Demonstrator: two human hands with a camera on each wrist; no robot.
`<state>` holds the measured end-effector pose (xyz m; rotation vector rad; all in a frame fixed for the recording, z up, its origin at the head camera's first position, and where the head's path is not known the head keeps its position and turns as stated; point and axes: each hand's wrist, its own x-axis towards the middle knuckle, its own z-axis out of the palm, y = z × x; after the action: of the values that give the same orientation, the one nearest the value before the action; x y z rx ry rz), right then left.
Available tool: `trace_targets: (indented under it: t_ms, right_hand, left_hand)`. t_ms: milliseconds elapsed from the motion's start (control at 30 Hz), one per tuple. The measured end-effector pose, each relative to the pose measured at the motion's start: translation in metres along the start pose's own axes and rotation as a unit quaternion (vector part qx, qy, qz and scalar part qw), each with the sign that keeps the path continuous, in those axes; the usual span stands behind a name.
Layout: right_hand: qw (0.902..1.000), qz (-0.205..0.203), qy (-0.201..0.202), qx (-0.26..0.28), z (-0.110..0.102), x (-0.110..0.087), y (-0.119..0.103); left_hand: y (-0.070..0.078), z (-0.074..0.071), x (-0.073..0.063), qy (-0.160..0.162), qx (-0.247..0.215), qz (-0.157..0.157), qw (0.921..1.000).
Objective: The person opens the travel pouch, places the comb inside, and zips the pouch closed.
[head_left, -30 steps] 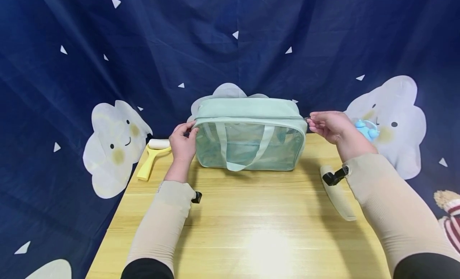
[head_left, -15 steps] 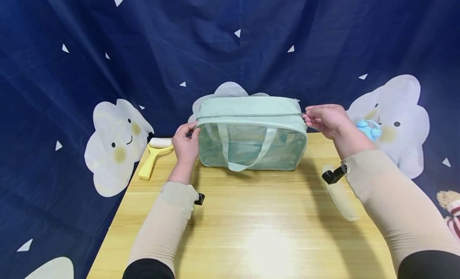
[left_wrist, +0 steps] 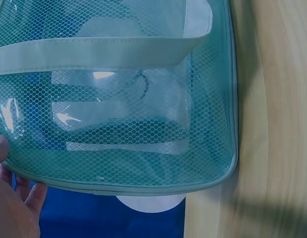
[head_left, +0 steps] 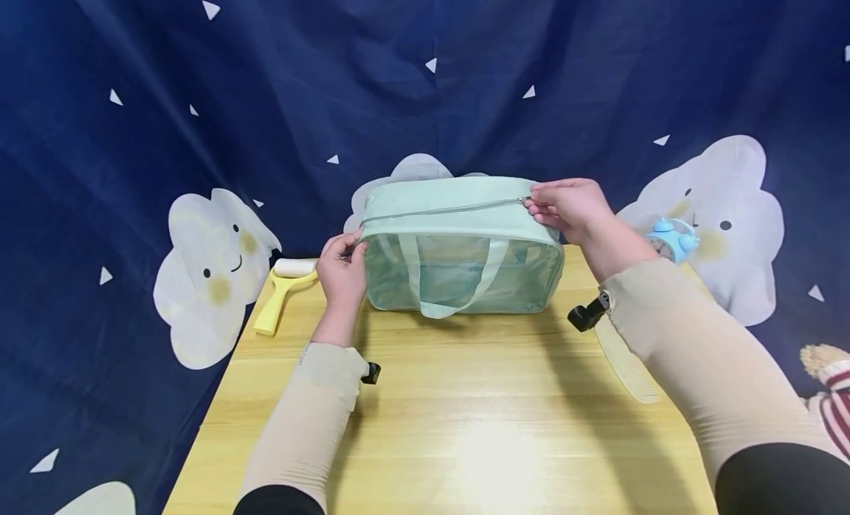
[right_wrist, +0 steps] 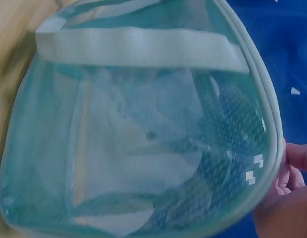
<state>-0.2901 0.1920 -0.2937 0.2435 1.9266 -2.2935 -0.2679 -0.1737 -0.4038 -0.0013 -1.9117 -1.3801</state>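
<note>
A mint-green toiletry bag [head_left: 465,271] with see-through mesh sides stands upright at the back of the table, its strap handle [head_left: 491,268] hanging down the front. At its upper left corner my left hand [head_left: 341,271] pinches the edge between thumb and fingers; in the left wrist view those fingers [left_wrist: 36,198] lie at the bag's rim. My right hand [head_left: 574,212] pinches the zipper pull [head_left: 523,200] near the top right, with the zipper [head_left: 445,209] running straight from there to the left corner. The right wrist view shows the fingers partly behind the bag's piped edge [right_wrist: 275,114].
A yellow lint roller [head_left: 282,297] lies left of the bag. On the right are a pale comb [head_left: 627,364], partly under the right forearm, and a light blue alarm clock [head_left: 672,240]. A dark blue curtain [head_left: 372,72] with clouds hangs behind the wooden table [head_left: 425,382].
My right hand has slid left from the bag's right end, drawing the zipper pull along the top. The left hand keeps its place at the left corner. More of the alarm clock shows.
</note>
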Motion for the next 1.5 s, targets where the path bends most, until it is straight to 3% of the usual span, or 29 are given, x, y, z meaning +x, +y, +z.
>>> trace_targets:
  t_ms: [367,533,967,1500]
  right_hand:
    - [0.9994,0.007,0.02,-0.026,0.038,0.005,-0.004]
    - [0.9992,0.004,0.021,-0.034,0.049,0.007,-0.004]
    - [0.9996,0.007,-0.011,-0.025,0.077,0.01,-0.005]
    - [0.9987,0.026,-0.037,-0.023,0.113,0.017,-0.004]
  left_hand:
    - [-0.002,-0.001,-0.004,0.015,-0.011,-0.009,0.9998]
    - [-0.002,0.0,-0.004,0.016,-0.025,0.002,0.9996]
    - [-0.001,-0.001,-0.005,0.014,-0.009,-0.002,0.9999]
    - [0.001,0.004,-0.01,0.011,-0.021,-0.001,0.9997]
